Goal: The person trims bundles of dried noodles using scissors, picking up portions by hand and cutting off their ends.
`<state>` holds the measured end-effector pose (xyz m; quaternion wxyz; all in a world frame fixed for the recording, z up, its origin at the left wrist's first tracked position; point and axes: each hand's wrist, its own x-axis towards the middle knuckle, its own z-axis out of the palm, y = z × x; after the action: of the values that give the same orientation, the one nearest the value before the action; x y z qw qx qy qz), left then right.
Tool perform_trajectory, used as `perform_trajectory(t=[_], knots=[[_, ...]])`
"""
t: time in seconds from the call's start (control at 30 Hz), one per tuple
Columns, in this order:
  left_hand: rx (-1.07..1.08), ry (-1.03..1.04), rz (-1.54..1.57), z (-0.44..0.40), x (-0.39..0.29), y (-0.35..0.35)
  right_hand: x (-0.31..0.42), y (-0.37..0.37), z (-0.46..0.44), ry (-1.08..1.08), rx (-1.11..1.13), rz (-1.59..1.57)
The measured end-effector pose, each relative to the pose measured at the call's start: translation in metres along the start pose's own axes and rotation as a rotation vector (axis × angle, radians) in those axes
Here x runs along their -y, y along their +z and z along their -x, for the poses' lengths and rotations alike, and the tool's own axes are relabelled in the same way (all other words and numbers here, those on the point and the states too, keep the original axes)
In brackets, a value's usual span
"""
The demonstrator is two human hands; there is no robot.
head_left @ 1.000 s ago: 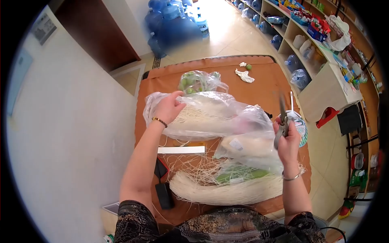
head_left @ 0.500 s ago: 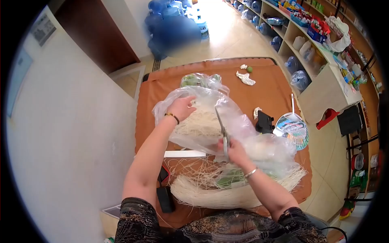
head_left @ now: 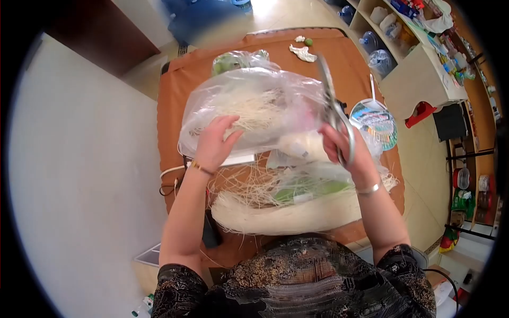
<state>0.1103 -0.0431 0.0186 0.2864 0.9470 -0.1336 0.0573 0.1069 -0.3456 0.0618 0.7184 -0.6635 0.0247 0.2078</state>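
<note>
My right hand [head_left: 351, 151] is wrapped round the handles of a pair of metal scissors [head_left: 330, 87], raised over the table's right side with the blades pointing away from me. My left hand [head_left: 213, 142] has its thumb and fingers apart at the near edge of a clear plastic bag [head_left: 199, 106]. Short pieces of thin, pale dried noodles [head_left: 252, 111] lie in that bag. Closer to my body stretches a long bundle of the same noodles [head_left: 281, 218], with loose strands tangled along its far side. Whether the left fingertips touch the bag or pieces is unclear.
On the brown-covered table [head_left: 183, 71] are a round hand fan [head_left: 374, 122], a crumpled tissue [head_left: 303, 53] and a small green ball-like item [head_left: 308, 42]. A plastic bag of something green [head_left: 228, 62] sits at the back. Shelves stand right, a white wall left.
The scissors have been lifted and moved right, away from the bag. My left hand has drawn back from over the noodle pieces to the bag's near edge. The view has tilted down.
</note>
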Motion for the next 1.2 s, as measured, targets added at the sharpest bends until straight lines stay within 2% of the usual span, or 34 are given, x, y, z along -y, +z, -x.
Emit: perform_trajectory(t=[0.07,0.13,0.17,0.23,0.27,0.33,0.4,0.47,0.6,0.7,0.73,0.8,0.93,1.0,1.03,1.1,1.13,1.2], knots=[[0.159,-0.191,0.361,0.027,-0.027,-0.003,-0.01,-0.007,0.042,-0.054,-0.03,-0.004],[0.369,-0.081,0.405,0.056,-0.038,0.017,-0.036,-0.025,0.07,-0.09,-0.088,0.103],[0.367,-0.08,0.403,0.067,-0.039,0.032,-0.041,-0.03,0.083,-0.013,-0.106,0.11],[0.53,0.043,0.137,0.083,-0.032,0.067,-0.06,-0.038,0.105,0.018,-0.117,0.132],[0.53,0.042,0.134,0.086,-0.03,0.08,-0.069,-0.038,0.115,0.057,-0.129,0.154],[0.568,0.04,-0.061,0.081,-0.026,0.101,-0.08,-0.035,0.128,0.087,-0.119,0.137],[0.569,0.004,0.003,0.076,-0.029,0.116,-0.088,-0.03,0.14,0.119,-0.108,0.123],[0.593,-0.06,-0.271,0.075,-0.036,0.129,-0.095,-0.027,0.148,0.159,-0.105,0.147],[0.779,-0.243,-0.274,0.068,-0.043,0.122,-0.104,-0.02,0.158,0.138,-0.141,0.144],[0.867,-0.273,-0.158,0.073,-0.034,0.122,-0.108,-0.019,0.161,0.15,-0.145,0.155],[0.869,-0.275,-0.159,0.078,-0.03,0.123,-0.109,-0.018,0.161,0.151,-0.143,0.153],[0.618,-0.133,-0.157,0.088,-0.025,0.126,-0.111,-0.018,0.161,0.153,-0.154,0.185],[0.556,-0.165,0.006,0.09,-0.023,0.129,-0.109,-0.017,0.159,0.152,-0.157,0.211],[0.617,-0.292,0.045,0.089,-0.027,0.13,-0.111,-0.017,0.157,0.168,-0.156,0.191],[0.616,-0.293,0.047,0.088,-0.027,0.13,-0.114,-0.018,0.157,0.168,-0.155,0.193],[0.7,-0.165,-0.096,0.087,-0.028,0.131,-0.118,-0.021,0.155,0.193,-0.149,0.195],[0.699,-0.166,-0.094,0.088,-0.029,0.129,-0.117,-0.021,0.155,0.193,-0.148,0.197],[0.52,-0.087,-0.168,0.095,-0.028,0.124,-0.116,-0.019,0.155,0.197,-0.156,0.195]])
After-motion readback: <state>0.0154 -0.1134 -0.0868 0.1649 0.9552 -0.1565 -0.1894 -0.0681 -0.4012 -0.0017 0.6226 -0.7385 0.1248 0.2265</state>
